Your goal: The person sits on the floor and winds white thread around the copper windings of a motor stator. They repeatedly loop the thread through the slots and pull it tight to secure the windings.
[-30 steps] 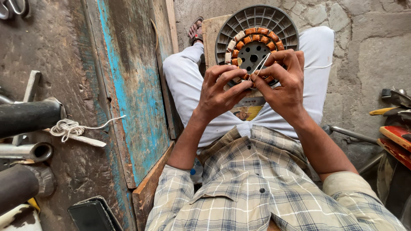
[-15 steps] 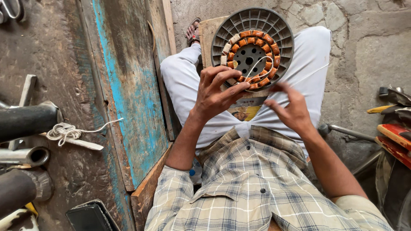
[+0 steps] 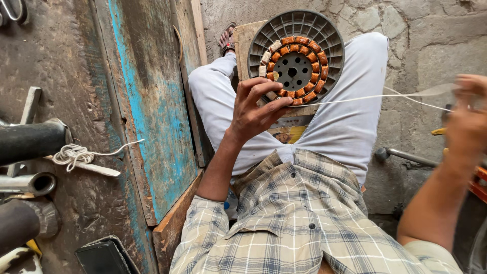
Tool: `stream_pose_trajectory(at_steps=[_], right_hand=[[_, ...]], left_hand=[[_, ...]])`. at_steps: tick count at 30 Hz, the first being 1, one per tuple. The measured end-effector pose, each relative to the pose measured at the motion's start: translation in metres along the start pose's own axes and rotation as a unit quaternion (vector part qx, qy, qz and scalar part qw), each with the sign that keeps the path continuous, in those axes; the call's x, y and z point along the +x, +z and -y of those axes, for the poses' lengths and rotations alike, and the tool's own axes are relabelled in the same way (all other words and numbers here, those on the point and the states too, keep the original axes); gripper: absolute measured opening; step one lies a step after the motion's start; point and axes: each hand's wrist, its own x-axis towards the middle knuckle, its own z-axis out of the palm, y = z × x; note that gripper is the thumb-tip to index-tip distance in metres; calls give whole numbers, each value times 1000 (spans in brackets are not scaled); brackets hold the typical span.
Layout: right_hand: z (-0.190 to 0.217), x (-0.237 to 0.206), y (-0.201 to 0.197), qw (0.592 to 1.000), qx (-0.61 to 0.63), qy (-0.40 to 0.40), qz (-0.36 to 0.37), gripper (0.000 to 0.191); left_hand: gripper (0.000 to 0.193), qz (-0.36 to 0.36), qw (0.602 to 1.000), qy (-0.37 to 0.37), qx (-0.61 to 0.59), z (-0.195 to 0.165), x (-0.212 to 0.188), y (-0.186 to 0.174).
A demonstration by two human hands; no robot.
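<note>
A round grey fan stator (image 3: pixel 297 53) with a ring of copper-coloured windings rests on a wooden board (image 3: pixel 244 40) across my lap. My left hand (image 3: pixel 256 109) grips the stator's lower left edge, fingers pressed on the windings. A white thread (image 3: pixel 365 96) runs taut from the windings out to the right. My right hand (image 3: pixel 466 119), blurred at the right edge, is shut on the far end of that thread, well away from the stator.
A blue-painted wooden plank (image 3: pixel 152 116) leans along my left leg. A coil of white string on a stick (image 3: pixel 76 155) and dark pipes (image 3: pixel 30 142) lie at the left. A metal rod (image 3: pixel 406 157) and tools sit on the stone floor at right.
My right hand has left the stator and swung far out to the right, drawing the thread taut. My left hand stays on the windings.
</note>
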Motion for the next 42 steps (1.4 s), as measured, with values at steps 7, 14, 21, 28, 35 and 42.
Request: stream_pose_trajectory(at_steps=[7, 14, 21, 28, 35, 42], right_hand=[[108, -6, 97, 937, 299, -97, 149, 102], [154, -18, 61, 883, 382, -138, 235, 17], [199, 16, 31, 807, 472, -347, 71, 36], [222, -9, 60, 692, 663, -234, 163, 55], [230, -33, 61, 721, 660, -163, 131, 54], [246, -38, 59, 807, 549, -206, 71, 46]], left_hand=[[36, -2, 1000, -11, -13, -1, 2, -3], [38, 2, 1000, -12, -25, 1, 0, 1], [39, -7, 999, -22, -24, 1, -1, 3], [40, -4, 999, -14, -31, 3, -1, 2], [39, 2, 999, -8, -44, 10, -3, 5], [39, 6, 999, -25, -39, 7, -5, 8]])
